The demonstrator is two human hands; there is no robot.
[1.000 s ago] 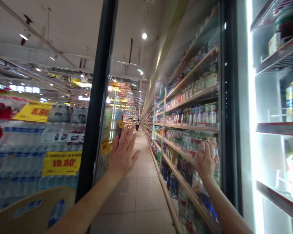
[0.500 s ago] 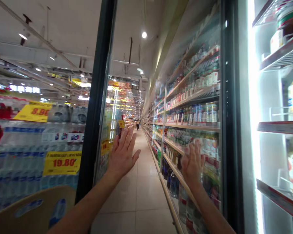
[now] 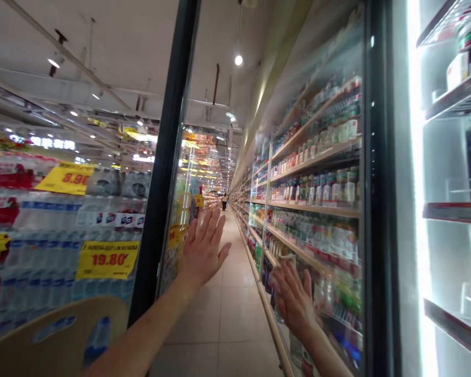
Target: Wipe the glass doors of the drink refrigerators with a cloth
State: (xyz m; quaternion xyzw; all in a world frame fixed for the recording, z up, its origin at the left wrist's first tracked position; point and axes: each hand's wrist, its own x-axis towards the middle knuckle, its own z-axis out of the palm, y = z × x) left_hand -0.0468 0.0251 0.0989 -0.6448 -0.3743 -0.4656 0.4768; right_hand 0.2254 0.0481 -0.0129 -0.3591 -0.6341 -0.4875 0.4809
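Door: fogged glass cooler door [image 3: 298, 84] in a black frame, swung out across the aisle. Both hands lie on its pane, well below the middle.
Left hand: left hand [image 3: 204, 251] has an open palm and 5 fingers spread flat on the glass, just beside the black outer frame edge [image 3: 167, 173].
Right hand: right hand [image 3: 294, 301] is lower and nearer the hinge side, fingers stretched out and flat on the pane, gripping nothing that shows.
Pale scrap: small pale scrap [image 3: 286, 257] at the right fingertips. It is too blurred to tell whether it is cloth or a reflection.
Cooler: lit white cooler shelves [image 3: 455, 212] stand open to the right, with jars and cans on them.
Risk 1: the pane looks misted, so a flat palm could skid on it and the arm drop into the frame.
Risk 2: uneven pressure from the 2 hands could swing the door, since the left hand sits far from the hinge.
Risk 3: the door blocks part of the beige tiled aisle floor [image 3: 227, 314], where a distant person [image 3: 224, 200] stands, so passers-by could clip the frame edge.
Risk 4: the tan plastic cart handle [image 3: 55, 330] sits low on the left, near the door edge, and a swing could knock it.
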